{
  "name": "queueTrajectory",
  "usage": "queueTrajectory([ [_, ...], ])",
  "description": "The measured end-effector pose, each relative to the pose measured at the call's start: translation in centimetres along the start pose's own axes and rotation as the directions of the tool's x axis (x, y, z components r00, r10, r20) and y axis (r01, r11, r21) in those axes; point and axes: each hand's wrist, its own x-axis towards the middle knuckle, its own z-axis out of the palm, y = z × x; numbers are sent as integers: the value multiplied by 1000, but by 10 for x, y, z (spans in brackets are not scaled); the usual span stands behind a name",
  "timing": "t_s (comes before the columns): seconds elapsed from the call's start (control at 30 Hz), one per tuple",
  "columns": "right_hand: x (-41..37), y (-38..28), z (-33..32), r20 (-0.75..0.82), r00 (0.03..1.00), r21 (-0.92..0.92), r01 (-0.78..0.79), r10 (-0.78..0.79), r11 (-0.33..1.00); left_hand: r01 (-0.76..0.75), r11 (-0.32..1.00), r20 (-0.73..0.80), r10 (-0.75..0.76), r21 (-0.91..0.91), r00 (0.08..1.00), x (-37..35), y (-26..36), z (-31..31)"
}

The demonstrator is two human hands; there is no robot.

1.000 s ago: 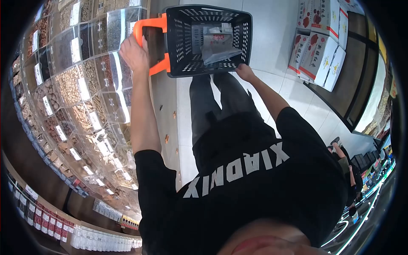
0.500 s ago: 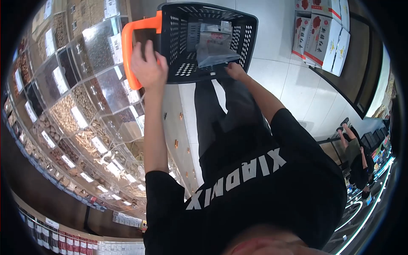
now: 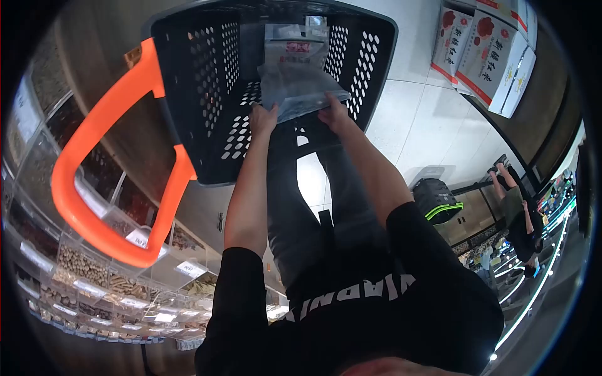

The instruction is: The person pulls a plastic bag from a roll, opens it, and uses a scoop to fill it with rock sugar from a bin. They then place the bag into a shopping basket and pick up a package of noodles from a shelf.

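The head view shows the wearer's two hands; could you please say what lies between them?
In the head view, the near end of the translucent bag lies between the left hand and the right hand.

Black perforated plastic basket [image 3: 177, 84]: 1, far centre. Orange looped plastic handle [image 3: 94, 125]: 1, left side of that basket. Translucent grey plastic bag with red print [image 3: 295, 72]: 1 discernible, inside basket. Bare hands: 2, one left hand [image 3: 263, 119], one right hand [image 3: 337, 114], both at bag's near end. White cardboard boxes with red print [image 3: 492, 56]: at least 3, far right. Black container with lime-green edging [image 3: 434, 194]: at least 1, right. Other person in dark top [image 3: 520, 229]: 1, right. Clear plastic bins [image 3: 94, 266]: many, left, too blurred for exact count. White rectangular labels [image 3: 191, 269]: more than 5, left.
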Motion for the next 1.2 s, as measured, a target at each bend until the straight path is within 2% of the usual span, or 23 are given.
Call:
queueTrajectory([
  [0.07,17,5,7,-8,999,41,50,-50,998,19,1000,-31,-19,16,999,11,3,10],
  [0.17,20,10,10,-50,993,-20,110,-111,994,-62,997,37,64,-51,997,22,-16,21],
  [0.2,11,5,13,-68,989,-75,124,-129,989,-84,996,-57,82,-21,995,35,-38,39],
  [0.33,-30,-18,13,-48,986,-221,144,-158,965,26,995,-26,-29,-97,999,3,-25,8],
  [0.4,-59,-20,6,-44,986,-283,142,-161,949,25,991,-26,-28,-131,999,-14,-25,-5],
  [0.47,-81,-14,-2,8,967,-269,248,-255,931,-20,987,-63,11,-158,998,-22,-41,-5],
  [0.57,-121,-10,-17,113,925,-297,380,-362,876,47,951,-13,-53,-307,998,-84,-24,-46],
  [0.6,-138,-10,-23,154,907,-311,421,-392,852,-90,969,-160,53,-231,986,-106,-25,-53],
  [0.63,-155,-7,-33,195,909,-323,413,-368,851,-143,945,-199,86,-294,976,-126,-31,-57],
  [0.7,-192,-7,-52,280,904,-349,409,-323,843,-145,920,-175,85,-363,981,-179,-38,-71],
  [0.8,-251,-14,-86,557,775,-325,535,-299,780,-323,733,-305,163,-599,938,-270,-58,-87],
  [0.83,-265,-19,-93,581,782,-223,419,-225,880,-302,648,-300,118,-699,947,-306,-56,-101],
  [0.87,-282,-21,-105,646,737,-14,272,-199,962,-280,549,-288,73,-788,955,-352,-44,-124],
  [0.93,-303,-39,-120,797,594,87,57,-104,995,-285,343,-299,12,-895,954,-417,-43,-151],
  [0.97,-322,-45,-123,802,590,114,-4,-89,994,-312,246,-325,-11,-918,946,-441,-49,-158],
  [1.03,-335,-50,-119,816,568,55,106,-106,993,-407,16,-407,-26,-913,913,-483,-62,-172],
  [1.07,-339,-48,-113,833,531,-12,302,-157,953,-454,-1,-452,-77,-891,889,-501,-68,-178],
  [1.1,-346,-51,-98,856,474,-64,494,-206,867,-504,-20,-498,-125,-864,858,-512,-69,-185],
  [1.13,-365,-50,-83,870,433,-89,607,-235,790,-518,-74,-500,-176,-852,848,-524,-72,-191],
  [1.2,-403,-49,-49,943,246,-87,832,-225,547,-545,-186,-492,-269,-817,828,-549,-78,-200],
])
